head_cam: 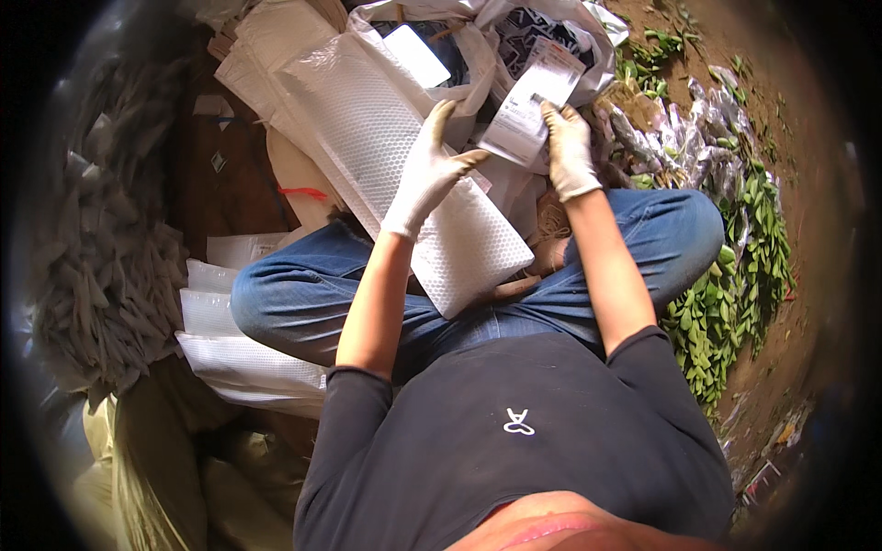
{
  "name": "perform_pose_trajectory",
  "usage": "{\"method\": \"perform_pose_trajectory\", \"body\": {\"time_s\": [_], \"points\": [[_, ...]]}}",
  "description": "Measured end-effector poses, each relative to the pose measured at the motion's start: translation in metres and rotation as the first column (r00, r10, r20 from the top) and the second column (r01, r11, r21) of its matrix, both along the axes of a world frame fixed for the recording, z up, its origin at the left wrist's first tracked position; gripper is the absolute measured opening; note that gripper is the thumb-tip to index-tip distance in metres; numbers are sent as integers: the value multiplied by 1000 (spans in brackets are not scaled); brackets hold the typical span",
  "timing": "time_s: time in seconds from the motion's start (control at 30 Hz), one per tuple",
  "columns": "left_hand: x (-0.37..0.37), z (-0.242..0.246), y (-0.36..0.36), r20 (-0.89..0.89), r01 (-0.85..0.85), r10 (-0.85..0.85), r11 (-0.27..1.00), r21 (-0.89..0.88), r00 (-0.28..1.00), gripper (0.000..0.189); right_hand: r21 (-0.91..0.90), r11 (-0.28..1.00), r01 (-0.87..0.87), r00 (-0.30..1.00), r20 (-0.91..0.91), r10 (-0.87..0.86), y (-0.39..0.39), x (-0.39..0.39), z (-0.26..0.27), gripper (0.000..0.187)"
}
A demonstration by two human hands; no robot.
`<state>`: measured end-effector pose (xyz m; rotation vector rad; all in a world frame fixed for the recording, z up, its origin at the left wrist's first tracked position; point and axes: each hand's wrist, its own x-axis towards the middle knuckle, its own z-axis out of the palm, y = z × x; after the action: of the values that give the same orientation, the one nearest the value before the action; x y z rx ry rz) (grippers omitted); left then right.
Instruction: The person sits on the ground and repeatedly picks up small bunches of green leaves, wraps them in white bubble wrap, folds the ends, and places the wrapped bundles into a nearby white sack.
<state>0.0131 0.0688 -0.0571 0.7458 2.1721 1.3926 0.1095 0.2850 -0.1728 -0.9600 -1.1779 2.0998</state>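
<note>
My right hand, in a white knit glove with tan fingertips, grips the edge of a white printed paper label that bears writing. My left hand, gloved the same way, has its thumb and fingers spread. Its thumb tip comes close to the label's lower left corner; whether they touch I cannot tell. Under the left hand lies a long white bubble-wrap mailer, slanting across my crossed legs. Its lower end rests on my lap, and its upper part lies over more pale mailers.
Two white sacks stand ahead, one with a flat white rectangular object on top. Leafy green cuttings and plastic-wrapped bundles lie right. Left are stacked bubble mailers, a heap of grey plastic packets and yellowish sacking.
</note>
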Motion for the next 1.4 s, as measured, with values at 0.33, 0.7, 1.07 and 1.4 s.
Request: {"method": "perform_pose_trajectory", "body": {"time_s": [0.33, 0.7, 1.07, 1.4], "points": [[54, 20, 34, 387, 243, -296, 953, 182, 873, 34, 880, 205, -428, 903, 422, 73, -1, 70, 128, 56], [74, 34, 35, 213, 368, -385, 922, 120, 898, 51, 694, 326, -642, 767, 586, 261, 22, 92, 128, 17], [95, -10, -59, -461, -289, 137, 916, -278, 877, 100, 977, -212, 30, 992, -55, -112, -3, -3, 218, 28], [120, -71, -112, 405, -592, 569, 802, -82, 716, 101, 941, -111, -320, 693, 312, 650, -169, -87, 106, 33]]}}
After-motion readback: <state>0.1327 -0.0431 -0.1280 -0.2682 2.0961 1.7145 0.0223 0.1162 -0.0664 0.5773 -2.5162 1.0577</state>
